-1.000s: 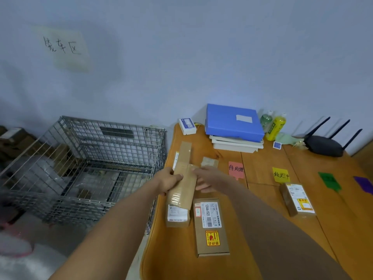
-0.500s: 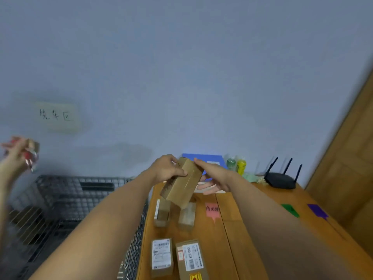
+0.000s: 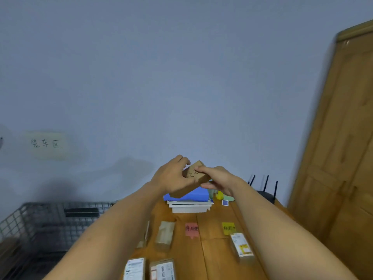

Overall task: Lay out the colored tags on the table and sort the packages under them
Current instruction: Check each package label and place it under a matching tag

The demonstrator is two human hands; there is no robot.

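A long brown cardboard package [image 3: 194, 179] is held up in the air in front of the wall, above the far end of the table. My left hand [image 3: 171, 175] grips its left side and my right hand [image 3: 217, 178] pinches its right end; handwriting shows on its upper face. On the wooden table [image 3: 214, 257] below lie a pink tag [image 3: 191, 228] and a yellow tag [image 3: 228, 227]. One labelled package [image 3: 241, 246] lies under the yellow tag. A plain package [image 3: 165, 235] lies left of the pink tag, and two labelled packages [image 3: 149, 269] sit at the near edge.
A wire basket [image 3: 50, 225] stands left of the table. A blue folder on white boxes [image 3: 189, 201], bottles [image 3: 219, 195] and a black router [image 3: 264, 190] sit at the table's far end. A wooden door [image 3: 339, 150] is on the right. A paper sign [image 3: 46, 144] hangs on the wall.
Both hands lifted the long package from the table up to chest height and turned it flatter. The camera tilted upward, so the table dropped low in view.
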